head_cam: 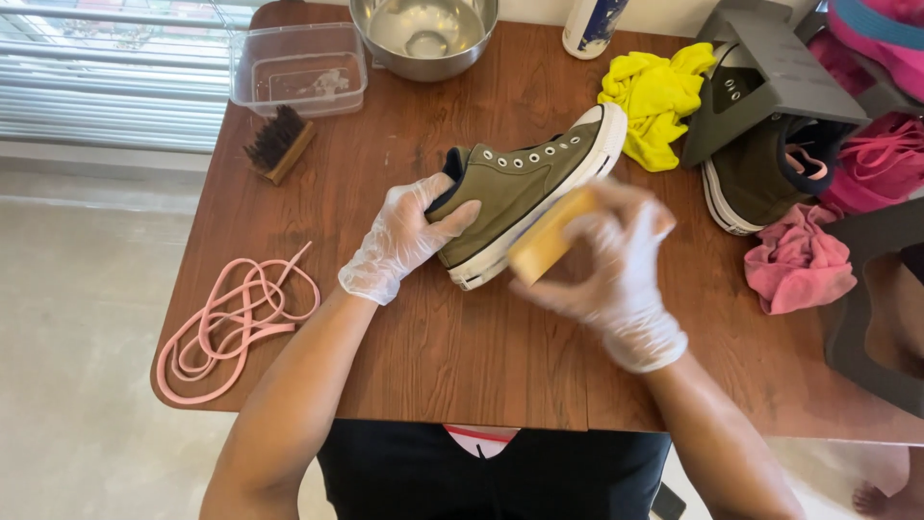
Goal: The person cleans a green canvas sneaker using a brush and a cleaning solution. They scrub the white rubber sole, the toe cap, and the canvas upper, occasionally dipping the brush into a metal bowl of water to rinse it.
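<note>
Fingers of left hand (399,241) grip olive canvas sneaker (525,193); right hand (616,265) pinches yellow sponge block (549,241).

Both the left hand (399,241) and the right hand (616,265) are covered by thin, translucent, wrinkled plastic gloves. The olive sneaker (525,188) is made of matt woven canvas, with a smooth white rubber sole and metal eyelets. A porous yellow sponge (547,246) is pressed against the sole. The table (433,356) is finished in semi-gloss wood-grain laminate. The bowl (423,34) is of brushed metal; the container (298,67) is of clear plastic. The laces (231,323) are of flat pink textile.
</note>
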